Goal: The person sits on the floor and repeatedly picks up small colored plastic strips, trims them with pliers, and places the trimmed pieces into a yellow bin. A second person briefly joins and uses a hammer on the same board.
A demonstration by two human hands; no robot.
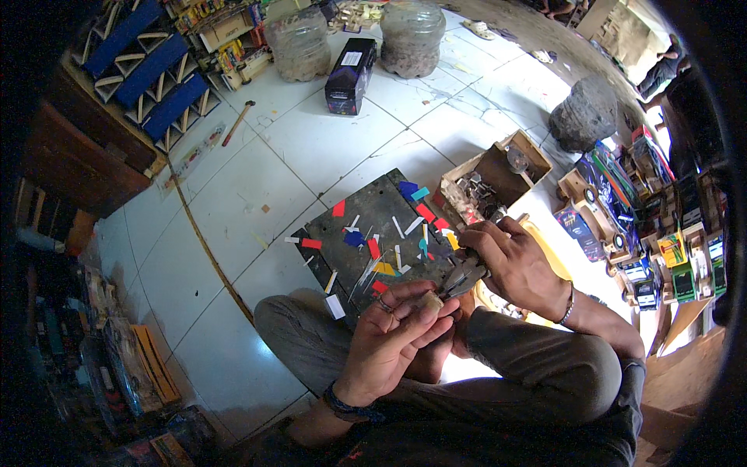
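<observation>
The left hand [393, 331] has its grip pinched around a small pale wooden piece [430, 300], fingers curled up and the thumb pressing it from the side, held over the person's crossed legs. The right hand [513, 261] has its grip wrapped tight around the handles of a pair of pliers [464, 276], whose nose meets the wooden piece right at the left fingertips. A ring shows on a left finger, a dark band on the left wrist, and a bracelet on the right wrist.

Just beyond the hands lies a dark cutting mat [366, 233] on the white tiled floor [257, 179], strewn with red, blue, yellow and white scraps. Beside its far corner sits an open wooden box [498, 175] holding small parts. To the right stand wooden toy trucks [622, 226], close together. Farther off on the floor rest a hammer [237, 123], a dark carton [350, 75] and two big plastic jugs [299, 43].
</observation>
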